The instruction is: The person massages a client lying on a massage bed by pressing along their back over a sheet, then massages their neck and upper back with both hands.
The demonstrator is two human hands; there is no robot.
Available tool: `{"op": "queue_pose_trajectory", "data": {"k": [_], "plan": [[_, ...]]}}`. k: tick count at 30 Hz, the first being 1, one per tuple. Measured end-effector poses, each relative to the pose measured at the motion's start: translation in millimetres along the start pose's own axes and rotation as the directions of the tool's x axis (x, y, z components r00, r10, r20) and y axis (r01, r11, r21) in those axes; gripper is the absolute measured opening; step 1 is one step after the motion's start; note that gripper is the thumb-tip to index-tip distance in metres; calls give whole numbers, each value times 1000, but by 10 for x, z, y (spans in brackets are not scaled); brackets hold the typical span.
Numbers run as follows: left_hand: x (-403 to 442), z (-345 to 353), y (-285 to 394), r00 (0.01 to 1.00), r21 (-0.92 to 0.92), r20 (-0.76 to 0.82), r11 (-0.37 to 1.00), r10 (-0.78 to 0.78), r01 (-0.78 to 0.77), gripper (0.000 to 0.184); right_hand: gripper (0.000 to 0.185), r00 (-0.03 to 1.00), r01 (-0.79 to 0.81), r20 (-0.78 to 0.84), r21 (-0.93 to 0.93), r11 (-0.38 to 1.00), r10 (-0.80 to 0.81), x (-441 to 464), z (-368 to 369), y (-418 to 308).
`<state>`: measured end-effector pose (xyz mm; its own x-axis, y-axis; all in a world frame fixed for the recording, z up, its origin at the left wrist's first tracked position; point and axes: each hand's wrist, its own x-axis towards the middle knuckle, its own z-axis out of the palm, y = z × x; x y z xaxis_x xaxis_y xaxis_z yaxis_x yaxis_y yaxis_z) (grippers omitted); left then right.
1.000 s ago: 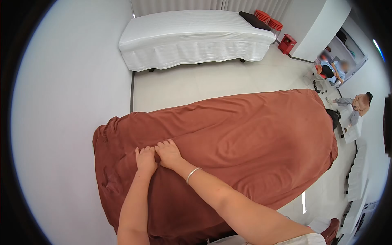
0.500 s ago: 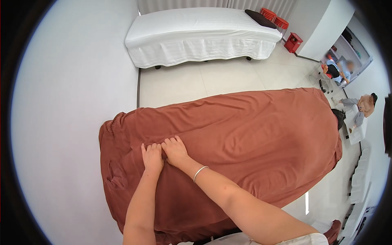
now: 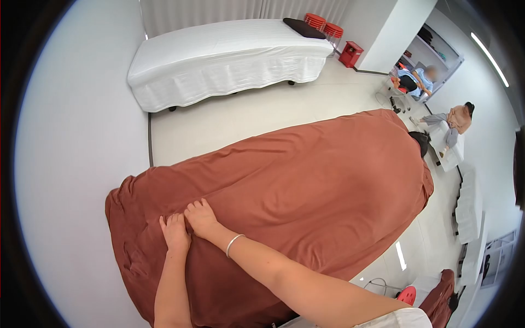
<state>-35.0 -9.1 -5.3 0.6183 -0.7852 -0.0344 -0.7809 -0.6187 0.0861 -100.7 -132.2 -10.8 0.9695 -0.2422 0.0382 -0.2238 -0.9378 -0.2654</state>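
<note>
From my distant post, I saw the left hand [image 3: 175, 234] and right hand [image 3: 201, 220] resting side by side on the brown cover [image 3: 328, 180], fingers slightly bent. I could not tell whether either gripped cloth. The cover lay in front of me, creased over a long raised form, with dark hair [image 3: 420, 143] at its far right end. Beyond stood a white bed [image 3: 229, 60].
</note>
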Motion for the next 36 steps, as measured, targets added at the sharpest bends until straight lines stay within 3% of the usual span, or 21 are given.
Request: {"op": "queue_pose_trajectory", "data": {"k": [4, 8, 12, 14, 19, 24, 26, 28, 35, 36], "plan": [[36, -148, 42, 993, 70, 110, 997, -34, 27, 62, 40, 987, 59, 141, 129, 990, -77, 26, -230, 98], [25, -50, -14, 998, 47, 46, 998, 34, -36, 63, 42, 990, 31, 136, 87, 996, -42, -55, -244, 59], [8, -6, -29, 1000, 13, -13, 1000, 0, 0, 62, 41, 993, 27, 116, 75, 997, -35, 73, -89, -12], [20, -9, -50, 1000, -28, 3, 1000, 4, -4, 58, 42, 987, 68, 131, 190, 979, -94, 57, -195, 65], [73, -91, -64, 997, -6, 78, 1000, -1, 2, 47, 41, 995, 85, 43, 164, 983, -93, 31, -133, 28], [64, 43, -22, 998, 18, -54, 999, 29, -28, 41, 44, 974, 35, 222, 74, 997, -51, 114, -115, 42], [87, 32, -53, 996, 41, -85, 999, 38, -34, 40, 46, 985, 52, 157, 116, 992, -70, 48, -141, 51], [124, -94, -4, 991, 113, 123, 993, -48, 34, 42, 47, 995, 59, 76, 128, 990, -70, -6, -156, 49], [102, -111, 65, 988, 138, 141, 989, -68, 49, 44, 43, 987, 39, 149, 99, 994, -53, 69, -135, 80], [85, -58, 51, 997, 135, 71, 990, -38, 29, 46, 42, 986, 46, 154, 140, 989, -67, 47, -171, 115]]}}
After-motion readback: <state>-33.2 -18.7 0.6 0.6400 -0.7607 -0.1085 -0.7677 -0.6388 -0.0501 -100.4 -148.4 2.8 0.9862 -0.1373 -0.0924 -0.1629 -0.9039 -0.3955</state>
